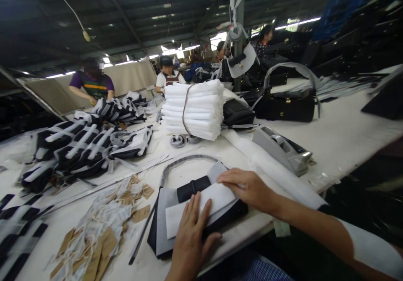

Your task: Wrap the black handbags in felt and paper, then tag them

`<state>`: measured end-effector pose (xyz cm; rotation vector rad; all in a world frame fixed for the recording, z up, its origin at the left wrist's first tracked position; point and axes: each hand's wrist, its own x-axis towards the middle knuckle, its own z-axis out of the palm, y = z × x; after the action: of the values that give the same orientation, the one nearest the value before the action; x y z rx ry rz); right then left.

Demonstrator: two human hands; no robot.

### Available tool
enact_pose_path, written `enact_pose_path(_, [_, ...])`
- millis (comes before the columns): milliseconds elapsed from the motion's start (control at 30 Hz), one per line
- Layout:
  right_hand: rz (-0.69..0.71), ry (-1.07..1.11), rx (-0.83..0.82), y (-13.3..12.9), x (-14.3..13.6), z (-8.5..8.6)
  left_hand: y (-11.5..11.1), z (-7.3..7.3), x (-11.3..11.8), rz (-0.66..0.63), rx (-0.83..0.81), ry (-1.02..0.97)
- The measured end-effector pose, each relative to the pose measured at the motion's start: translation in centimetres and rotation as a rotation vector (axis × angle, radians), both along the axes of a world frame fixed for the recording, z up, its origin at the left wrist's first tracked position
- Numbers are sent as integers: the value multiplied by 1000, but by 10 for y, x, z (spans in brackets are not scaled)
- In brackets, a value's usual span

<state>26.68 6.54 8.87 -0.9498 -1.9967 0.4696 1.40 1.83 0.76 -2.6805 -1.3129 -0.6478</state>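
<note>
A black handbag [239, 210] lies flat at the table's front edge, its wrapped handle [189, 158] arching away from me. Pale grey sheeting [162, 214] covers part of its front, and a black strap tab [193, 188] shows near the top. Across the bag lies a folded white padding strip [217, 198]. My left hand [192, 235] rests on the strip's left part with fingers spread. At the strip's far right end, my right hand [252, 188] has its fingers pressed together and pinches the strip's edge; the thumb is partly hidden.
Paper tags [103, 235] with strings lie heaped at left, before wrapped black bags [78, 146]. A tied white stack [195, 108] stands behind, with a grey tape dispenser [280, 148] and a finished bag [286, 104] to its right. Co-workers [91, 83] stand beyond.
</note>
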Motion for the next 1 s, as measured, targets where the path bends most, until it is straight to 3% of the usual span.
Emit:
enact_pose_path(67, [-152, -58, 24, -17, 34, -9, 0, 0, 3, 18, 23, 55])
enact_pose_path(133, [-141, -143, -8, -39, 56, -27, 0, -2, 5, 31, 45, 75])
enact_pose_path(233, [-215, -152, -125, -70, 61, -53, 0, -4, 7, 42, 46, 85])
enact_pose_path(300, [-294, -106, -286, -83, 52, -60, 0, -5, 7, 46, 39, 84])
enact_pose_path(400, [-311, -32, -533, -85, 38, -62, 1, -4, 7, 41, 35, 85])
enact_pose_path(467, [-294, -19, -602, -81, 35, -61, 0, -4, 8, 44, 47, 84])
enact_pose_path(533, [-286, -96, -584, -76, 37, -58, 0, -5, 8, 55, 59, 85])
enact_pose_path(633, [-342, -319, -399, -69, 40, -39, -1, -7, 9, 65, 69, 86])
enact_pose_path(733, [-279, -343, -193, -48, 30, -1, -2, -8, 11, 73, 67, 85])
enact_pose_path(833, [-38, -261, -91, -1, -2, 31, -4, -7, 12, 83, 59, 70])
enact_pose_path(900, [82, -274, 6, 44, -33, 37, -4, -9, 10, 89, 69, 52])
enact_pose_path(1000, [180, -412, 200, 115, -84, 28, -1, -18, 8, 85, 141, 19])
